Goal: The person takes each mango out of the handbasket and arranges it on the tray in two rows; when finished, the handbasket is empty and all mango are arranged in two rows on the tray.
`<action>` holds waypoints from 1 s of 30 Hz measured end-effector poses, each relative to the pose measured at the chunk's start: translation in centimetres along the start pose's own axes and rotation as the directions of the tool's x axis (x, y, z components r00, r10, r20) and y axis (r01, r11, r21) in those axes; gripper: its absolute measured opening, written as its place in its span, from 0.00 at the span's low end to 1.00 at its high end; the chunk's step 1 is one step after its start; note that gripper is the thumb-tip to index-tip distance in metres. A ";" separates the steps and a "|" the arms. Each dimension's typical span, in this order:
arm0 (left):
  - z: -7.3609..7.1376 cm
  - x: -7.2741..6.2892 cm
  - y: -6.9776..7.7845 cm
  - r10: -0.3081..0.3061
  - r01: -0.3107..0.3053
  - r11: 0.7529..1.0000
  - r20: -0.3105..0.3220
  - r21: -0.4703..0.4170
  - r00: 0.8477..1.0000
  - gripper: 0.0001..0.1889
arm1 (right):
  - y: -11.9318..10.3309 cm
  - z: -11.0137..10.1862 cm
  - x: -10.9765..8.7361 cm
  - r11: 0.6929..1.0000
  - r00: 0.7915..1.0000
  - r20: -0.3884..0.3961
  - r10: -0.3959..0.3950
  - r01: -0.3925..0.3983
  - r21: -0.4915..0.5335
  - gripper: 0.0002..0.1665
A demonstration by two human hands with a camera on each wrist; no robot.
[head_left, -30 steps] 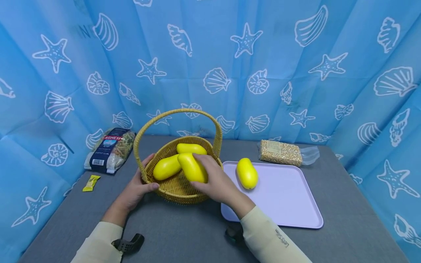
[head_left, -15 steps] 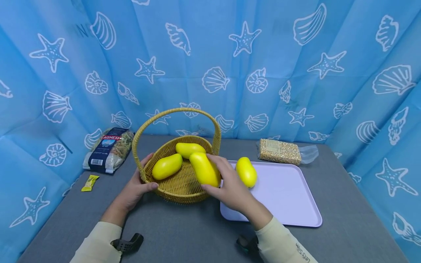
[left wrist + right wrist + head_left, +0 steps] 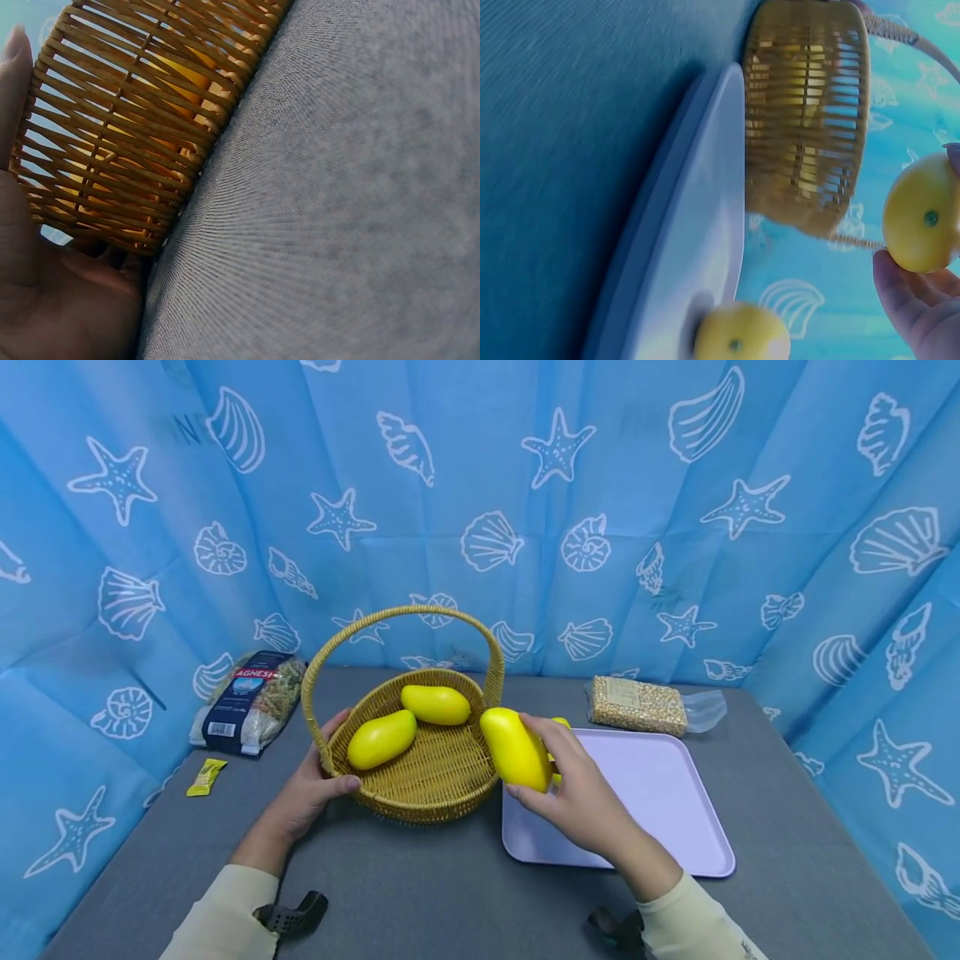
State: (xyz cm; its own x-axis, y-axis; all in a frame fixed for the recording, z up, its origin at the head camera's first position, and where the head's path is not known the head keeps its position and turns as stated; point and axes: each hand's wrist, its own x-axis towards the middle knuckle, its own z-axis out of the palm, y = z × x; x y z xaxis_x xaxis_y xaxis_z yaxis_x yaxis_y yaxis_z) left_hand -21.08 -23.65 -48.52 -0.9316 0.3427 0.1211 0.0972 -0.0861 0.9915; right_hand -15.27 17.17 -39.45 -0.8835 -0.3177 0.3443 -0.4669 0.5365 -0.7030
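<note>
1. Right hand [image 3: 581,797] up, its grip pinching a yellow mango [image 3: 516,750] between thumb and fingers, raised beside the basket's right rim, near the tray's left edge.
2. Left hand [image 3: 318,789]: grip curled around the left side of the wicker basket [image 3: 427,812], thumb at the rim.
3. Two mangoes [image 3: 381,740] inside, close together!
4. Another mango [image 3: 742,334] on the lilac tray [image 3: 637,802], largely hidden behind the right hand overhead.
</note>
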 end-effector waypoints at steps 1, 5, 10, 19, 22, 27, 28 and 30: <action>0.0 0.0 0.0 -0.002 0.002 1.000 -0.002 0.001 1.000 0.51 | 0.2 -0.3 -0.1 1.000 1.000 -0.007 0.005 -0.005 -0.003 0.51; 0.1 0.0 0.0 -0.012 0.012 1.000 -0.009 0.008 1.000 0.51 | 1.2 -1.4 -0.7 0.999 0.999 -0.041 0.033 -0.034 -0.016 0.50; 0.2 0.0 0.0 -0.002 0.002 1.000 -0.006 0.006 1.000 0.52 | 2.4 -2.9 -1.4 0.996 0.994 -0.076 0.083 -0.086 -0.034 0.49; 0.1 0.1 -0.2 -0.008 0.008 1.000 -0.021 0.023 1.000 0.52 | 5.1 -5.2 -1.9 0.980 0.974 -0.141 0.180 -0.190 -0.061 0.52; 0.0 0.1 -0.1 -0.003 0.003 1.000 -0.018 0.023 1.000 0.52 | 6.1 -5.8 -1.9 0.974 0.966 -0.157 0.206 -0.218 -0.064 0.53; 0.1 0.1 0.0 -0.001 0.001 1.000 -0.017 0.025 1.000 0.52 | 8.0 -6.5 -2.0 0.950 0.943 -0.183 0.280 -0.300 -0.091 0.53; 0.1 0.1 0.1 -0.002 0.002 1.000 -0.018 0.029 1.000 0.52 | 8.3 -6.6 -2.0 0.942 0.936 -0.182 0.301 -0.321 -0.095 0.53; 0.1 0.0 0.1 -0.007 0.007 0.999 -0.020 0.035 1.000 0.51 | 8.9 -6.8 -2.1 0.927 0.924 -0.168 0.344 -0.363 -0.098 0.53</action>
State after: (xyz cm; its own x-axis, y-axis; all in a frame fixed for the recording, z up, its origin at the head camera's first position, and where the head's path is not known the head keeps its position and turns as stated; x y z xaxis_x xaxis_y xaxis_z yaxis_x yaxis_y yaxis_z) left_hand -21.07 -23.52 -48.41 -0.9391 0.3244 0.1137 0.1026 -0.0510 0.9934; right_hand -17.80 27.92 -42.16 -0.9833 0.0228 0.1806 -0.1154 0.6890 -0.7155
